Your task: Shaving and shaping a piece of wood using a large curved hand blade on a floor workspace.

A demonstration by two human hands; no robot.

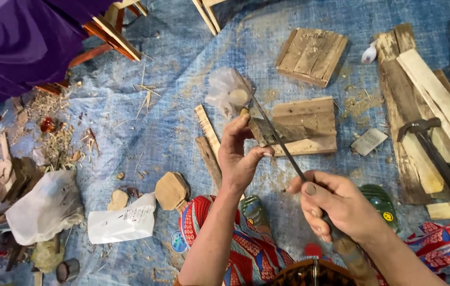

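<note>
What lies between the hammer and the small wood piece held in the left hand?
In the head view, a stack of wooden blocks and a small grey card lie between the hammer and the wood piece.

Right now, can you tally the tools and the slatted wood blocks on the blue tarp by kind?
Files: 1, a long file in the right hand, against the small wood piece in the left hand
Hammers: 1, the hammer
Slatted wood blocks: 2, upper block, lower block
Total: 4

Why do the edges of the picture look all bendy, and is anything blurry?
Head view: a wide lens curves the blue tarp and planks near the edges; light is soft and even, shadows faint; the left hand, right hand and file look fairly sharp.
</note>
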